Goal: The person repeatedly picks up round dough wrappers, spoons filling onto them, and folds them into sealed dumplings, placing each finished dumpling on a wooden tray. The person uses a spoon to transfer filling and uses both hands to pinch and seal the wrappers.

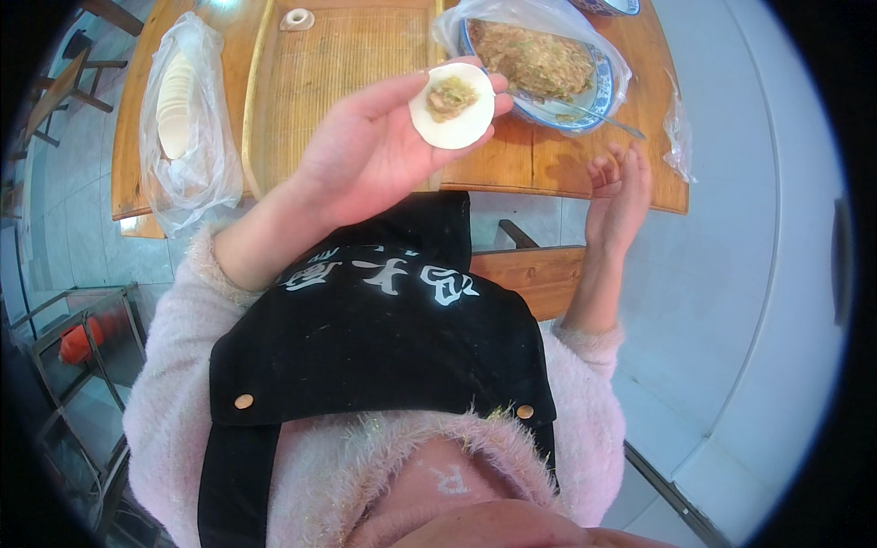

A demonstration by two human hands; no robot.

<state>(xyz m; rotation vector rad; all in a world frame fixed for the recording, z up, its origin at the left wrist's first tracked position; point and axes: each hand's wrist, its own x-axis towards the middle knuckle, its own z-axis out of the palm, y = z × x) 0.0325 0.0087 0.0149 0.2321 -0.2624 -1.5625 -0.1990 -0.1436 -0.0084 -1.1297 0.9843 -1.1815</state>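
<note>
A round white dumpling wrapper (470, 131) lies across the fingers of my left hand (365, 151), which holds it up over the tray's right edge. In the middle of the wrapper sits a small lump of meat filling (450, 97) with green bits. My right hand (621, 187) is raised at the table's right front edge, its fingers loosely bent and apart, with nothing seen in them. Just beyond those fingertips is the handle end of a metal spoon (621, 127). The spoon rests in a blue-and-white bowl (598, 99) heaped with filling (530, 57).
A bamboo tray (292, 110) lies on the wooden table (512, 169), a shaped dumpling (297, 19) at its far left. Left of it, a clear plastic bag (196, 173) holds stacked wrappers (174, 105). Another bowl (607, 6) stands far right; a wooden stool (530, 274) is below the table.
</note>
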